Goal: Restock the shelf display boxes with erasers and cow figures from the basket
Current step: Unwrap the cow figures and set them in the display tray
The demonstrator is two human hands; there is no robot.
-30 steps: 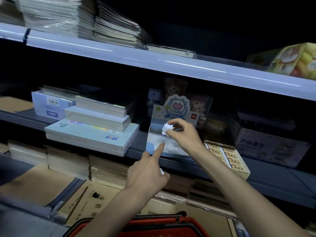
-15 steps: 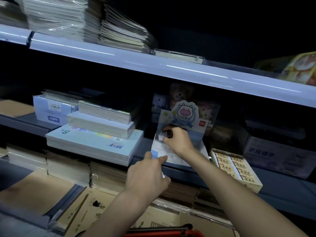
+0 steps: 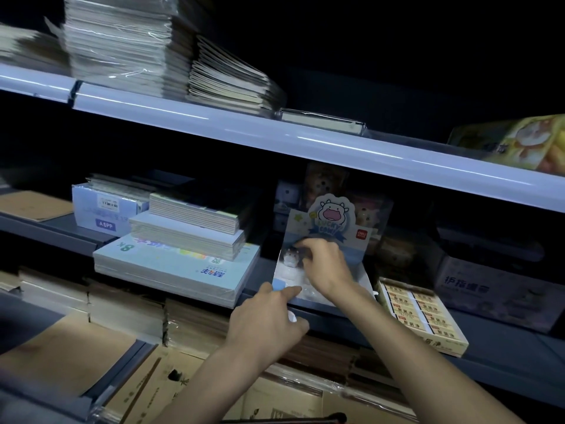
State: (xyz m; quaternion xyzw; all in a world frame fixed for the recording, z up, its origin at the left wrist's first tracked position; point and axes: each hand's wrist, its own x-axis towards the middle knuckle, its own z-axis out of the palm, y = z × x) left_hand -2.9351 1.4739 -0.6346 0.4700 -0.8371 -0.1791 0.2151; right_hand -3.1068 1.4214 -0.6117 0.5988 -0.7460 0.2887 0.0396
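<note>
right hand (image 3: 325, 264) lowered into box (image 3: 363, 278) | pinches one cow figure (image 3: 289, 257) | left hand (image 3: 263, 322) pinches box

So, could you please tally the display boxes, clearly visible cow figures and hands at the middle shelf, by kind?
Display boxes: 2, the cow box and the eraser box
Cow figures clearly seen: 1, the cow figure pinched by the right hand
Hands: 2, the left hand gripping a small white thing
Total: 5
</note>
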